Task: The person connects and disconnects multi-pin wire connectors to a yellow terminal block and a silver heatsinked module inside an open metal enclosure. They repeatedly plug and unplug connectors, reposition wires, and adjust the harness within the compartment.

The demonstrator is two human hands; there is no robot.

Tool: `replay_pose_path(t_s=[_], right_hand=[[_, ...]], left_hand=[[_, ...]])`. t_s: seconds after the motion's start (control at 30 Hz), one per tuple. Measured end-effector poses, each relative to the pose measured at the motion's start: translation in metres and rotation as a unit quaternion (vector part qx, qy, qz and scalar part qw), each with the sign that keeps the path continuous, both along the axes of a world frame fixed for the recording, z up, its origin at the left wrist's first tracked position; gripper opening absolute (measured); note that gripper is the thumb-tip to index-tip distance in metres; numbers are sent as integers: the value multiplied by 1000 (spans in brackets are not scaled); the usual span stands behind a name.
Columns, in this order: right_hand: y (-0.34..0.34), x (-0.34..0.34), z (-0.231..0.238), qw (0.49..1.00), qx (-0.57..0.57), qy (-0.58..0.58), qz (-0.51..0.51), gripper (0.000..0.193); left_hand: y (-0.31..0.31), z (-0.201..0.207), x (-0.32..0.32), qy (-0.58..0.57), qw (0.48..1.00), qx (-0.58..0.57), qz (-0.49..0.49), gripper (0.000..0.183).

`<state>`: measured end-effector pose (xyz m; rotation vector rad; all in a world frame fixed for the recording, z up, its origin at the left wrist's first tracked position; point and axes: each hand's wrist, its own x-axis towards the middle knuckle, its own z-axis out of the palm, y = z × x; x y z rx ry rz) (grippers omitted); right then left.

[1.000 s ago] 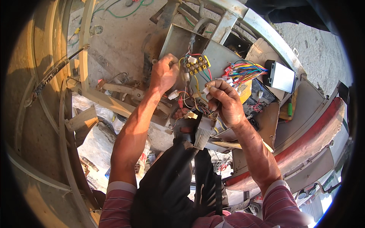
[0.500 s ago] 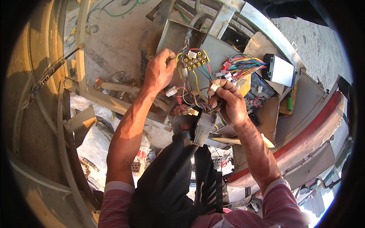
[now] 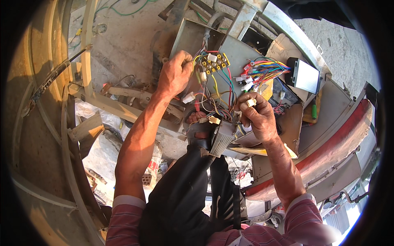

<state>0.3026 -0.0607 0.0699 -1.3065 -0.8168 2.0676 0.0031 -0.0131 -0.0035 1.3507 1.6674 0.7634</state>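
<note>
My left hand (image 3: 176, 74) is closed in a fist at the left edge of the wiring, beside a yellow wire (image 3: 195, 61); what it grips, if anything, is hidden. To its right sits a yellow terminal block (image 3: 215, 64) with dark screw points. My right hand (image 3: 260, 115) pinches a small cream plug connector (image 3: 251, 102) between thumb and fingers. Below, a silver finned box (image 3: 223, 138) stands upright at my knees, with many thin wires (image 3: 219, 110) rising from it. Other white connectors (image 3: 188, 97) hang loose among them.
A silver control box (image 3: 306, 76) with a multicoloured wire bundle (image 3: 269, 69) lies at right. Around it are a metal tray (image 3: 193, 37), a cardboard piece (image 3: 289, 125), a curved red panel (image 3: 328, 153) and, at left, a steel frame (image 3: 86, 57).
My right hand has moved right and slightly down with the cream connector. My left hand has shifted slightly up and right. The finned box and terminal block have shifted a little to the right.
</note>
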Motion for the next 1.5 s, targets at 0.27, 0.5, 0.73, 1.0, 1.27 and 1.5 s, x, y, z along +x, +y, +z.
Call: replay_pose_path(t_s=[0.27,0.5,0.73,1.0,1.27,1.5], right_hand=[[8,-2,-5,959,19,-274,64,36],[32,-21,-13,931,-22,-312,187,43],[4,-28,-14,970,-42,-236,-43,27],[-26,-27,5,981,48,-32,-187,19],[-9,-28,10,988,104,-40,-107,21],[9,-37,11,990,72,-116,-22,22]], left_hand=[[-1,-4,-1,-24,999,32,-5,9],[-1,-4,0,-29,999,39,-10,8],[-1,-6,-4,-56,998,4,-3,8],[-1,-12,-5,-106,993,-31,31,8],[-1,-3,-2,-44,999,-3,18,9],[14,10,-15,-98,990,-103,15,9]])
